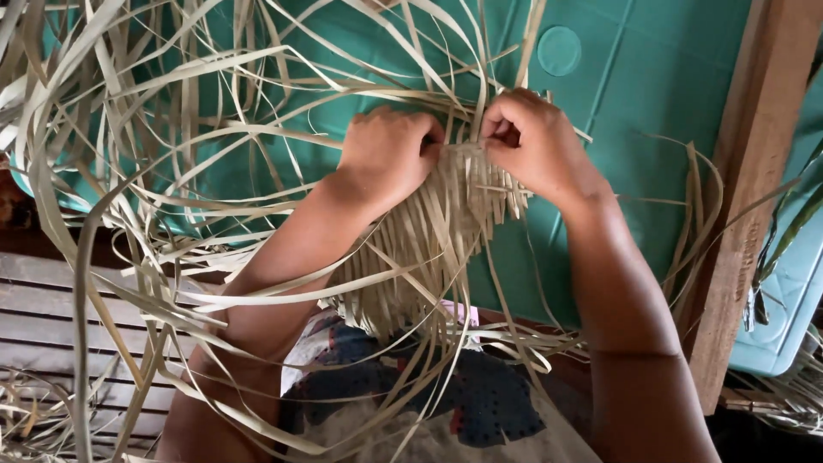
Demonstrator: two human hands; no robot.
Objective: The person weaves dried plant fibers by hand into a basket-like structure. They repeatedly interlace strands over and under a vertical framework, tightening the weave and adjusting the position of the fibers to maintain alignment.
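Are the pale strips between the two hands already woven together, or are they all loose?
Partly woven: strips of the mat interlace between the left hand and right hand; the loose strips spread unwoven.

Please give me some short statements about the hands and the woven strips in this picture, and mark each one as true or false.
1. Both hands pinch the top edge of the woven strips. True.
2. The left hand holds a pair of scissors. False: it holds only strips.
3. A green sheet lies under the work. True.
4. The right hand rests on the wooden post. False: it is at the weaving, apart from the post.
5. Loose strips spread out to the left. True.
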